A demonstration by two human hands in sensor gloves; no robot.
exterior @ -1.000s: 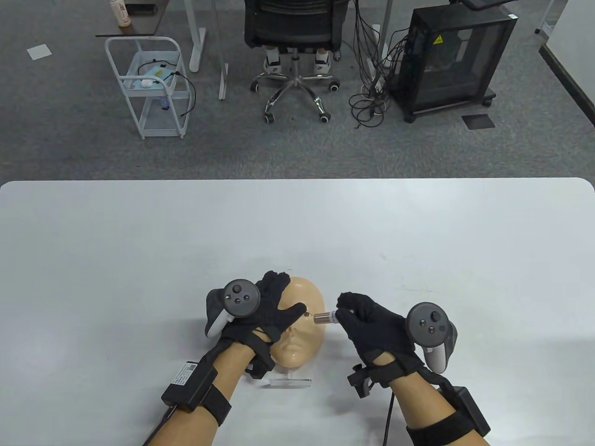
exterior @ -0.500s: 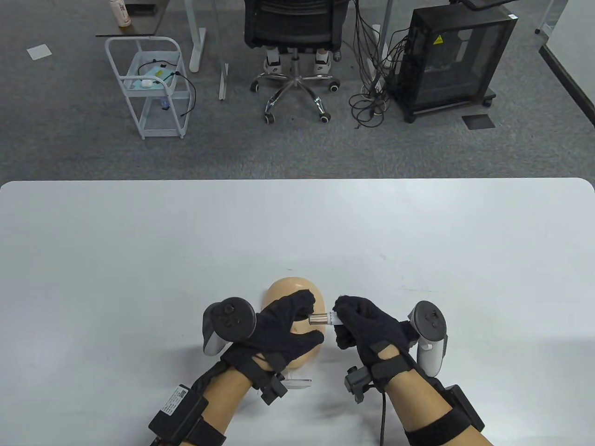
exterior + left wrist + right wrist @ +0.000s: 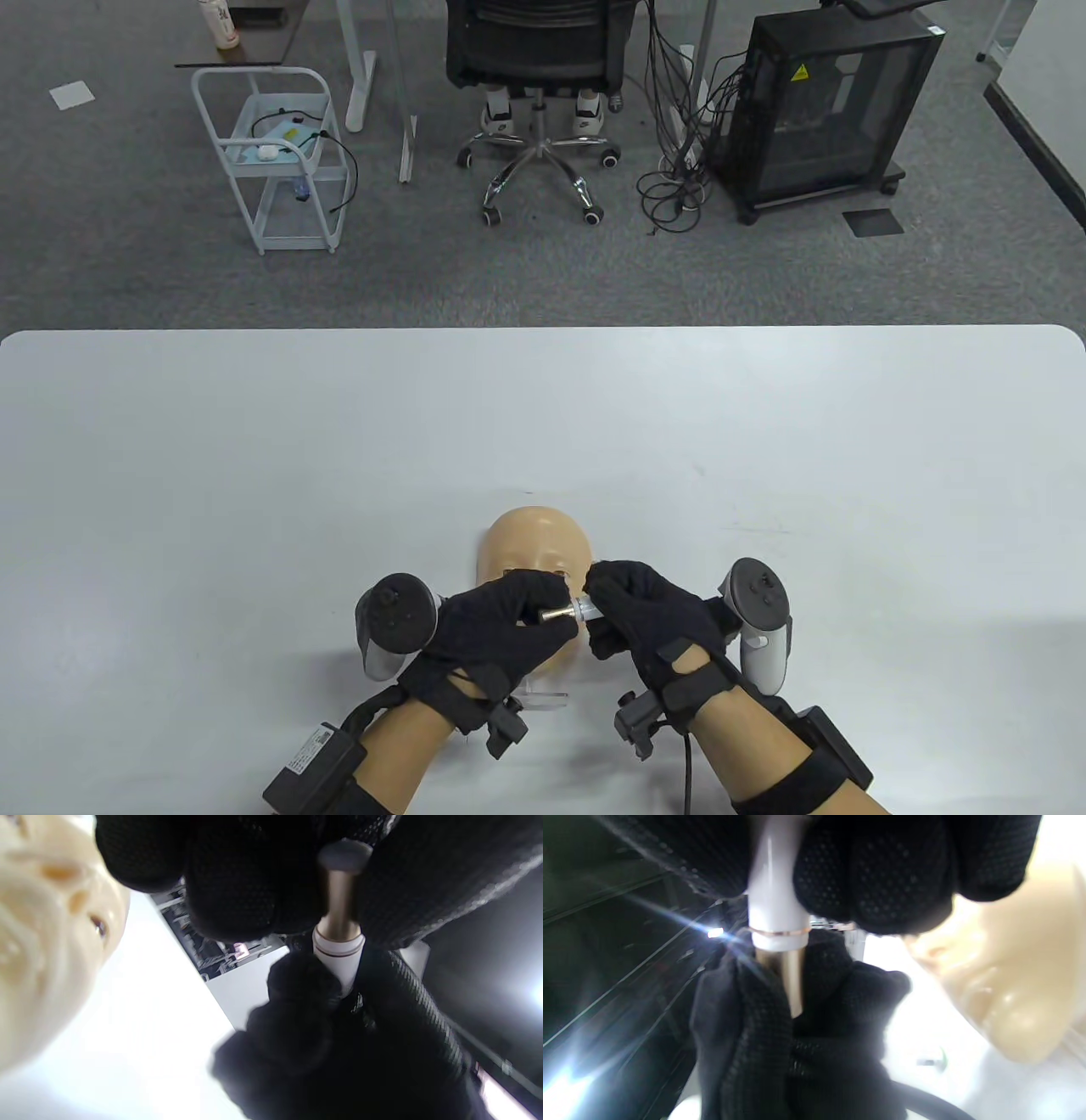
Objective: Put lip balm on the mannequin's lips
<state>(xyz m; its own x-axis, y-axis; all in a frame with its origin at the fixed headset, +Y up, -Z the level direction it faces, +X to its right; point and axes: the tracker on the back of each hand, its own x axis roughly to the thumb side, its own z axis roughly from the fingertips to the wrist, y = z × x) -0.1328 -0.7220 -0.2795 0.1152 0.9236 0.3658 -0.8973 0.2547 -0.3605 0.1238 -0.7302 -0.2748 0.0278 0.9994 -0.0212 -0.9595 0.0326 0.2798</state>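
Observation:
A tan mannequin head [image 3: 533,543] stands on a clear stand [image 3: 543,701] near the table's front edge. In front of its face both hands hold the lip balm tube [image 3: 567,610]. My right hand [image 3: 632,611] grips the white end [image 3: 774,908]. My left hand [image 3: 501,624] pinches the metallic gold end [image 3: 338,899] between its fingers [image 3: 254,878]. The tube lies level, pointing left. The mannequin's face shows in the left wrist view [image 3: 46,942] and in the right wrist view [image 3: 1005,984]; the lips are hidden behind the hands in the table view.
The white table [image 3: 254,458] stretches wide around the head. Beyond its far edge are an office chair [image 3: 536,51], a white wire cart [image 3: 271,161] and a black cabinet [image 3: 823,110] on the carpet.
My left hand left the mannequin's face and took hold of the tube's gold end. Both hands moved down and slightly left, in front of the lower face.

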